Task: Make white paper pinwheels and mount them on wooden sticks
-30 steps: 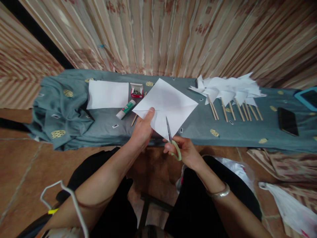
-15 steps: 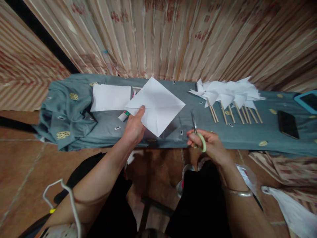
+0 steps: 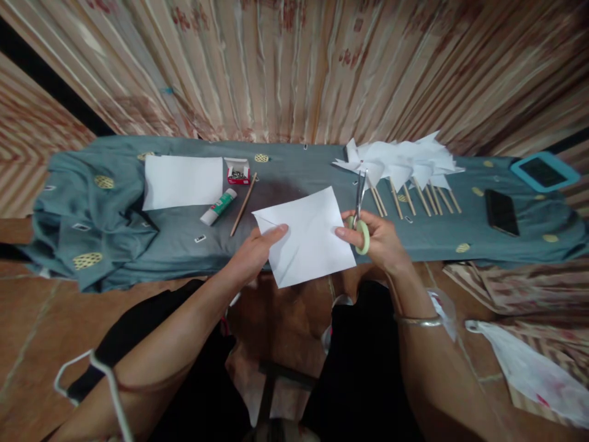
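A creased white square of paper (image 3: pixel 306 239) is held up over the front edge of the cloth-covered bench. My left hand (image 3: pixel 257 252) pinches its left side, thumb on top. At the opposite side my right hand (image 3: pixel 377 239) has its thumb on the paper's edge. That same hand keeps hold of scissors (image 3: pixel 361 215) with pale green handles, blades pointing up and away from me. Fingers beneath the sheet are hidden. Beyond the scissors lie several white paper pinwheels (image 3: pixel 405 159) on wooden sticks.
To the left are a stack of white paper (image 3: pixel 184 181), a glue stick (image 3: pixel 218 207), a pencil-like wooden stick (image 3: pixel 243 205) and a small open red-and-white box (image 3: pixel 237 171) of small metal pieces. A black phone (image 3: pixel 501 212) and a blue-framed device (image 3: pixel 545 172) lie at right.
The paper has turned from a diamond to a squarer angle and come nearer me. My right hand, with the scissors, has moved up to its right edge. The view has shifted right.
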Available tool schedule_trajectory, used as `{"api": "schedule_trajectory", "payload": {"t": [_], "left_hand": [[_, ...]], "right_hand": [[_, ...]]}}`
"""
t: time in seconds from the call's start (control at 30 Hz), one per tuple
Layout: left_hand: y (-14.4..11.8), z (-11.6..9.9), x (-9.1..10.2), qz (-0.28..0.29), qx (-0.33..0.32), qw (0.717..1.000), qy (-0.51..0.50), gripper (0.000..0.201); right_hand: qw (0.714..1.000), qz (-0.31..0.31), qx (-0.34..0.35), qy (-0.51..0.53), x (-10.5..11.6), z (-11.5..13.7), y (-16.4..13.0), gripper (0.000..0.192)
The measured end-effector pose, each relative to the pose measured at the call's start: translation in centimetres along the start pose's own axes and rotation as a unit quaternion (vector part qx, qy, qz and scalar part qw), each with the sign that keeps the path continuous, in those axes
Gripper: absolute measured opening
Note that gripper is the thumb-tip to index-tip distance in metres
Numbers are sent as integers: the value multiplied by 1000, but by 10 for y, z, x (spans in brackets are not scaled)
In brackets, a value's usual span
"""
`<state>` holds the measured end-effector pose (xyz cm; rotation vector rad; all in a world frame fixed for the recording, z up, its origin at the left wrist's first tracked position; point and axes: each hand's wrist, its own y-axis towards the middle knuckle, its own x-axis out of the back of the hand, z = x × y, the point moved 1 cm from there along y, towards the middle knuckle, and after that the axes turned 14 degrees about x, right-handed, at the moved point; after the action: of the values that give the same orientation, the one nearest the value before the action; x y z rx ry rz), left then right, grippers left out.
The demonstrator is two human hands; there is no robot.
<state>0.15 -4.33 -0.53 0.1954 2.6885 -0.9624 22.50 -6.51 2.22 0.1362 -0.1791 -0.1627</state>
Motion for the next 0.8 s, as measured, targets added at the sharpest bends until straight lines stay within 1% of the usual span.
{"api": "schedule_trajectory", "payload": {"t": [0.13, 0.2, 0.27, 0.33, 0.43, 0.5, 0.6, 0.67, 0.73, 0.8], "left_hand": [[-1, -1, -1, 2, 15, 1000, 9, 22], [-2, -4, -3, 22, 36, 999, -6, 21], [-6, -10, -6, 42, 47, 997, -40, 23], [-10, -17, -8, 63, 53, 993, -83, 33], [-17, -25, -11, 115, 73, 983, -121, 57], [-20, -26, -13, 147, 59, 978, -134, 66], [-20, -22, -17, 161, 6, 975, -154, 62], [-20, -17, -21, 162, -7, 976, -149, 58], [-19, -12, -24, 160, -10, 977, -138, 55], [-18, -8, -28, 152, -5, 979, -135, 48]], "right_hand": [[998, 8, -40, 47, -1, -3, -4, 41], [996, 9, -55, 67, 1, -5, -5, 40], [995, -3, -64, 82, 1, -5, -5, 39], [992, -44, -67, 101, 0, -5, -3, 37], [978, -125, -62, 154, -6, -4, 0, 37], [965, -173, -56, 187, -12, -4, 3, 37], [948, -241, -40, 205, -18, -7, 8, 37], [938, -273, -30, 211, -22, -8, 10, 36], [932, -287, -27, 220, -25, -9, 12, 37], [930, -287, -26, 228, -29, -10, 12, 40]]}}
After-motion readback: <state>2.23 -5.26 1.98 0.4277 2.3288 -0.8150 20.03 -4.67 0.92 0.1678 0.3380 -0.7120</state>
